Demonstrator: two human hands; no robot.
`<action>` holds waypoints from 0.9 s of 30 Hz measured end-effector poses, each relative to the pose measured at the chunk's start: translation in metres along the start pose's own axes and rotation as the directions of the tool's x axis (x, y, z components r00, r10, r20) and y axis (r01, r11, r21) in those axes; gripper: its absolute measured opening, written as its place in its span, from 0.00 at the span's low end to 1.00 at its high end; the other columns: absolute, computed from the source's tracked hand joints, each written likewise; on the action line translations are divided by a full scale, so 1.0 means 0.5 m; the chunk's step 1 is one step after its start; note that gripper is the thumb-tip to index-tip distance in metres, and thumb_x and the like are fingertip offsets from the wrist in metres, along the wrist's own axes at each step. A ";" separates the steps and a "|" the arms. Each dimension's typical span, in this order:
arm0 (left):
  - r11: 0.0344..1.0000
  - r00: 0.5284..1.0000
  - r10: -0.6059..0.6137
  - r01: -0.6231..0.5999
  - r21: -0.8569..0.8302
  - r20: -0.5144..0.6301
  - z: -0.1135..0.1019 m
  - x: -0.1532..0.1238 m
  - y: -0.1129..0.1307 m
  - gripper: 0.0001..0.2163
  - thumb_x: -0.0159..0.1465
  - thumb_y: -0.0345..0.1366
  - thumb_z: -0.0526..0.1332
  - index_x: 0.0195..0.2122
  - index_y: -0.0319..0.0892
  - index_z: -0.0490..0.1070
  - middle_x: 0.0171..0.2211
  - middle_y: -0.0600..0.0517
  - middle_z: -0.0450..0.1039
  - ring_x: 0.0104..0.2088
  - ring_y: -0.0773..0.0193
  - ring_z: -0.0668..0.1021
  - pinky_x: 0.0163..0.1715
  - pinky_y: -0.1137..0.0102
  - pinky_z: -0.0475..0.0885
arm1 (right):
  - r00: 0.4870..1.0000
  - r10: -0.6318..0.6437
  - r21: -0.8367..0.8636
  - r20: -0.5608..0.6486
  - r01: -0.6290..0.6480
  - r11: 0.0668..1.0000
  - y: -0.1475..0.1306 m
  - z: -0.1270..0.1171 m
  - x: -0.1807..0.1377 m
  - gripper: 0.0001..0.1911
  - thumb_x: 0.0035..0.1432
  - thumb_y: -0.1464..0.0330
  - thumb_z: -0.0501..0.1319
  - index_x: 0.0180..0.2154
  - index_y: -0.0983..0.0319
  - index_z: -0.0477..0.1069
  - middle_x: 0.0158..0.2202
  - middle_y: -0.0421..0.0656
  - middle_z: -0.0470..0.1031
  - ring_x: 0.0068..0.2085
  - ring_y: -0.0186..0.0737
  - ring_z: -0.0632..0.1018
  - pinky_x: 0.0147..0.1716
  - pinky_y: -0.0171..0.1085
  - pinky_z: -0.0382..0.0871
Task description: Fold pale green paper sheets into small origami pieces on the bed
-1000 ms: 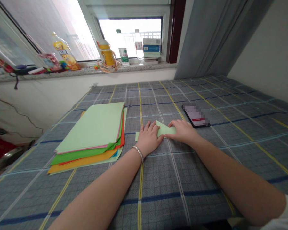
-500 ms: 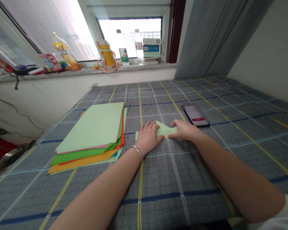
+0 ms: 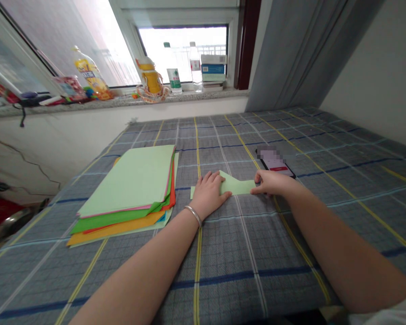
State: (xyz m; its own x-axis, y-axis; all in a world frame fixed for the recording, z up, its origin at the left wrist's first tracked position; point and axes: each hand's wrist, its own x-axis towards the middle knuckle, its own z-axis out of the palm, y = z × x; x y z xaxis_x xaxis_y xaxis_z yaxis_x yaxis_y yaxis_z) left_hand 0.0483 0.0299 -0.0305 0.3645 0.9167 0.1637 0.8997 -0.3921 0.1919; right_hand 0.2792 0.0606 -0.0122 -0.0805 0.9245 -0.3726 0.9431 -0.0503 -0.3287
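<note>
A pale green folded paper point(image 3: 238, 186) lies on the checked cloth, with a peak along its far side and a narrow strip running right. My left hand point(image 3: 209, 192), a silver bangle at its wrist, rests flat over the paper's left part with fingers spread, hiding some of it. At the strip's right end my right hand point(image 3: 270, 183) is closed, thumb and curled fingers pinching the paper's tip.
Left of my hands is a stack of coloured paper point(image 3: 131, 180), pale green on top. A phone point(image 3: 274, 163) lies just beyond my right hand. Bottles, a yellow cup point(image 3: 151, 79) and small boxes point(image 3: 214, 67) line the windowsill.
My right hand has slid right along the paper to its end, uncovering more of the strip. My left hand stays in place.
</note>
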 end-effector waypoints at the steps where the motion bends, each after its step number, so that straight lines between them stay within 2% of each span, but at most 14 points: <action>1: 1.000 1.000 0.002 -0.002 -0.001 0.000 0.000 0.000 -0.001 0.22 0.60 0.50 0.58 0.53 0.45 0.64 0.62 0.50 0.58 0.62 0.50 0.59 0.60 0.49 0.55 | 0.999 0.015 0.031 0.032 -0.016 0.999 0.003 -0.002 -0.002 0.20 0.46 0.61 0.67 0.39 0.60 0.63 0.21 0.36 0.72 0.20 0.34 0.73 0.18 0.32 0.57; 6: 1.000 1.000 0.010 -0.010 0.002 -0.008 0.001 -0.002 -0.001 0.22 0.61 0.50 0.58 0.53 0.45 0.64 0.62 0.50 0.58 0.62 0.49 0.59 0.60 0.48 0.56 | 0.995 0.024 0.096 0.097 -0.033 0.995 0.019 -0.012 -0.010 0.18 0.49 0.66 0.64 0.42 0.61 0.62 0.19 0.37 0.71 0.19 0.35 0.73 0.17 0.32 0.56; 9: 1.000 1.000 0.008 -0.008 0.002 0.000 0.001 -0.002 0.000 0.22 0.61 0.50 0.58 0.53 0.45 0.64 0.62 0.50 0.58 0.62 0.49 0.58 0.60 0.48 0.56 | 0.999 -0.004 0.070 0.053 0.001 0.998 0.020 -0.019 -0.014 0.11 0.50 0.69 0.61 0.38 0.61 0.65 0.19 0.37 0.70 0.19 0.34 0.71 0.18 0.32 0.55; 11: 1.000 1.000 0.006 -0.006 -0.001 0.003 0.000 -0.001 0.000 0.22 0.61 0.50 0.58 0.53 0.45 0.64 0.62 0.50 0.58 0.62 0.49 0.58 0.60 0.49 0.55 | 0.994 -0.079 0.069 -0.082 0.085 0.994 0.009 -0.018 -0.019 0.06 0.51 0.70 0.59 0.34 0.61 0.66 0.22 0.38 0.71 0.22 0.33 0.71 0.20 0.32 0.56; 12: 1.000 1.000 0.006 -0.006 -0.001 0.002 0.000 -0.001 0.000 0.22 0.61 0.50 0.58 0.53 0.45 0.64 0.62 0.50 0.58 0.62 0.49 0.58 0.60 0.49 0.55 | 0.976 -0.129 0.067 -0.178 0.143 0.987 -0.002 -0.015 -0.023 0.03 0.51 0.70 0.59 0.32 0.61 0.66 0.25 0.39 0.72 0.24 0.33 0.71 0.22 0.32 0.57; 14: 1.000 1.000 0.006 -0.006 -0.001 -0.001 0.000 -0.001 0.000 0.23 0.61 0.50 0.58 0.53 0.45 0.64 0.62 0.49 0.58 0.62 0.49 0.59 0.60 0.49 0.54 | 0.903 -0.207 0.087 -0.376 0.257 0.962 -0.031 -0.004 -0.033 0.03 0.55 0.69 0.56 0.33 0.60 0.67 0.27 0.39 0.73 0.27 0.33 0.72 0.24 0.32 0.58; 15: 1.000 1.000 0.008 -0.008 0.000 -0.003 0.000 -0.001 0.000 0.23 0.61 0.50 0.58 0.53 0.45 0.64 0.62 0.49 0.58 0.62 0.49 0.59 0.60 0.50 0.55 | 0.870 -0.247 0.072 -0.428 0.305 0.950 -0.047 0.004 -0.038 0.04 0.56 0.68 0.56 0.34 0.59 0.67 0.27 0.39 0.73 0.28 0.33 0.72 0.25 0.32 0.57; 18: 1.000 1.000 0.015 -0.015 0.004 -0.009 0.000 -0.002 0.000 0.23 0.61 0.50 0.57 0.54 0.44 0.64 0.63 0.49 0.57 0.62 0.49 0.58 0.60 0.50 0.55 | 0.820 -0.386 -0.032 -0.422 0.412 0.910 -0.088 0.034 -0.047 0.06 0.57 0.63 0.57 0.35 0.57 0.69 0.27 0.37 0.74 0.30 0.34 0.72 0.26 0.33 0.55; 20: 1.000 1.000 0.018 -0.018 0.007 -0.013 0.000 -0.002 0.000 0.23 0.62 0.50 0.56 0.54 0.44 0.64 0.62 0.49 0.58 0.62 0.49 0.59 0.60 0.50 0.56 | 0.829 -0.431 -0.056 -0.356 0.441 0.896 -0.101 0.051 -0.044 0.05 0.56 0.64 0.58 0.34 0.57 0.69 0.27 0.37 0.74 0.30 0.34 0.72 0.27 0.33 0.54; 23: 1.000 1.000 0.021 -0.021 0.007 0.000 -0.002 -0.003 -0.002 0.24 0.62 0.50 0.56 0.55 0.44 0.62 0.63 0.49 0.57 0.63 0.50 0.59 0.60 0.51 0.56 | 0.864 -0.421 -0.029 -0.277 0.431 0.902 -0.102 0.064 -0.033 0.04 0.54 0.66 0.59 0.32 0.58 0.69 0.26 0.36 0.74 0.28 0.33 0.71 0.26 0.32 0.54; 27: 1.000 1.000 0.025 -0.026 0.016 0.015 -0.012 -0.006 -0.008 0.27 0.62 0.50 0.56 0.60 0.46 0.55 0.63 0.48 0.56 0.63 0.52 0.59 0.60 0.49 0.54 | 0.870 -0.411 -0.072 -0.273 0.407 0.911 -0.100 0.066 -0.029 0.06 0.54 0.63 0.59 0.32 0.59 0.68 0.26 0.37 0.73 0.27 0.33 0.70 0.25 0.33 0.52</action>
State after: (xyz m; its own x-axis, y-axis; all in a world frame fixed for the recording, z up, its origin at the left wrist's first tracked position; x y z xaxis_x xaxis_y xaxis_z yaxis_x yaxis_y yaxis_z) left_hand 0.0420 0.0282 -0.0260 0.3907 0.9075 0.1544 0.8938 -0.4141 0.1723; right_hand 0.2227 0.0371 -0.0190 -0.3694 0.9281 0.0474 0.8493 0.3578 -0.3882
